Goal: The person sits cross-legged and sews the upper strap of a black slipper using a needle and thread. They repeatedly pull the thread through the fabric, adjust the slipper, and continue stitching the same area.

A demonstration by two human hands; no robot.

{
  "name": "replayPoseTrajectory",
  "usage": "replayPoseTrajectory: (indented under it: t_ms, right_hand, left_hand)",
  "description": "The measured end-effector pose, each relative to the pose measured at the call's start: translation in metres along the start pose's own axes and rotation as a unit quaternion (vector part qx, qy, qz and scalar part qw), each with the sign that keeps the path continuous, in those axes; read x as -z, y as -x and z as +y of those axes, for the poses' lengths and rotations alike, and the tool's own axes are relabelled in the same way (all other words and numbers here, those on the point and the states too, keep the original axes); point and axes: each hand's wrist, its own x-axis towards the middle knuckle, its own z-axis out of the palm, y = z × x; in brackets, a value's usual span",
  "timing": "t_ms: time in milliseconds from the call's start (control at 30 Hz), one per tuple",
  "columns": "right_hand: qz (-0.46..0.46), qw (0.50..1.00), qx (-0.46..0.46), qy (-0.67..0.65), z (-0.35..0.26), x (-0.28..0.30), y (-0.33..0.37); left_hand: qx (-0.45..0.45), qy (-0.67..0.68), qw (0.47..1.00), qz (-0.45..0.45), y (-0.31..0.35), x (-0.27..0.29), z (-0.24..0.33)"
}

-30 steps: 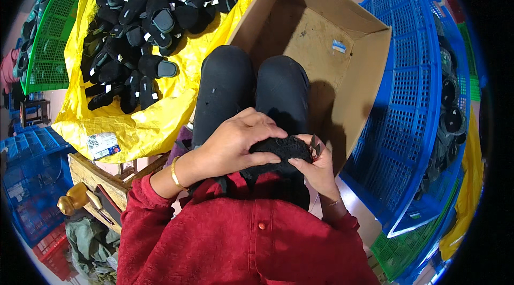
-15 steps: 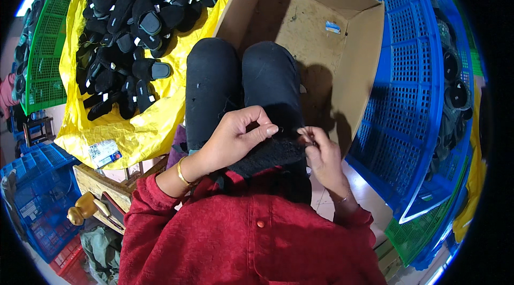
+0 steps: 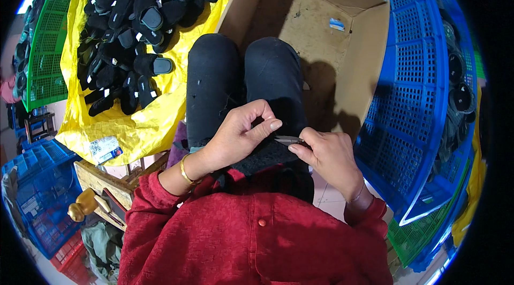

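My left hand [image 3: 243, 132] is above my lap, thumb and forefinger pinched together; what is between them is too small to make out. My right hand [image 3: 331, 157] grips a pair of small metal thread snips [image 3: 288, 139], whose blades point left, just below my left thumb tip. Under both hands a dark fuzzy piece [image 3: 262, 161] lies across my thighs, partly covered by my left hand and sleeve.
Left of my knees, a yellow sack [image 3: 144, 130] carries a heap of black slippers [image 3: 128, 39]. An open cardboard box [image 3: 369, 44] stands beyond and right of my knees. Blue crates [image 3: 407, 81] line the right side; a wooden stool [image 3: 101, 178] sits lower left.
My right hand has come inward and turned, bringing the snips' blades into sight beside my left fingertips. My left hand keeps its pinch and has shifted only slightly.
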Motion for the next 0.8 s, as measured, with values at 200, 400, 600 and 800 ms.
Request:
replayPoseTrajectory:
  t_ms: [200, 400, 600, 800]
  right_hand:
    - [0.049, 0.948, -0.186, -0.255, 0.019, -0.006, 0.005]
    - [0.059, 0.916, -0.165, -0.361, 0.025, -0.052, 0.029]
    - [0.177, 0.816, -0.149, -0.529, 0.010, -0.083, 0.002]
    - [0.166, 0.795, -0.062, -0.580, -0.031, -0.015, -0.030]
  left_hand:
    - [0.001, 0.133, 0.987, 0.087, -0.004, 0.007, -0.004]
    - [-0.031, -0.063, 0.997, 0.020, 0.011, 0.024, 0.023]
    - [-0.074, -0.379, 0.922, -0.037, 0.013, 0.027, 0.018]
    - [0.095, 0.486, 0.869, 0.007, 0.008, 0.055, -0.009]
